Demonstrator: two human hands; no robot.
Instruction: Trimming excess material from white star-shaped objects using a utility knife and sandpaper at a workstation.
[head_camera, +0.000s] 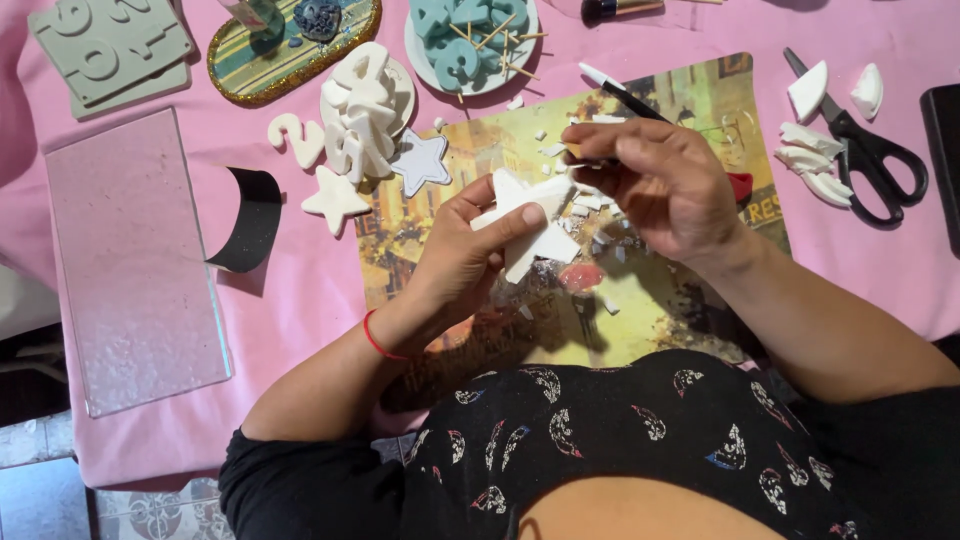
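Both hands meet over the picture placemat (700, 110) on the pink surface (300, 300). Her left hand (462, 255) is closed around a white star (530, 225), thumb pressed flat across its face and fingers curled behind, so the piece stands tilted up off the mat. Her right hand (665, 185) is curled tight on a slim black-and-white tool (620, 95), its working end down at the star's upper edge.

White crumbs and chips (600, 235) lie scattered on the mat just beside the star, which makes me think the material is dry, chalky and brittle: light, stiff, and likely to snap at a thin point if squeezed there. The thick middle looks like the safest place to hold it, as the left hand does now, leaving the arms free. The surface seems matte rather than slippery.

Near by lie two more stars, one white (335, 198) and one grey (420, 160), a heap of white numerals (360, 110), and, well apart to the right, black scissors (870, 150).
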